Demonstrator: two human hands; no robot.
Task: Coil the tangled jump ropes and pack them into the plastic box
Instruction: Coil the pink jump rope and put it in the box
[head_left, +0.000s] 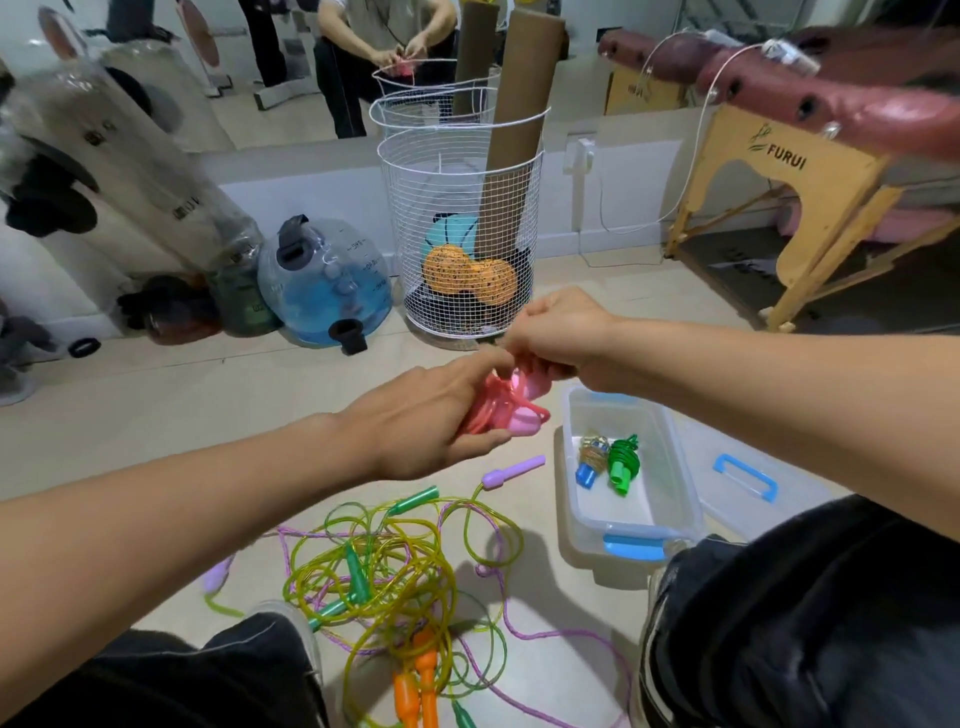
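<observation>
Two coiled ropes, one blue-handled (589, 464) and one green (622, 462), are already seen inside the plastic box (670, 457), whose lid (748, 483) lies just beside it. On the floor nearer the person, a tangle of yellow-green and purple ropes (395, 571) remains unsorted. Above it, a pink rope bundle (506, 410) is gripped by the curled fingers of the left hand (421, 421), while its cord end is pinched by the right hand (558, 343). The securing wrap appears to be in progress; next, the bundle would be lowered into the box.
</observation>
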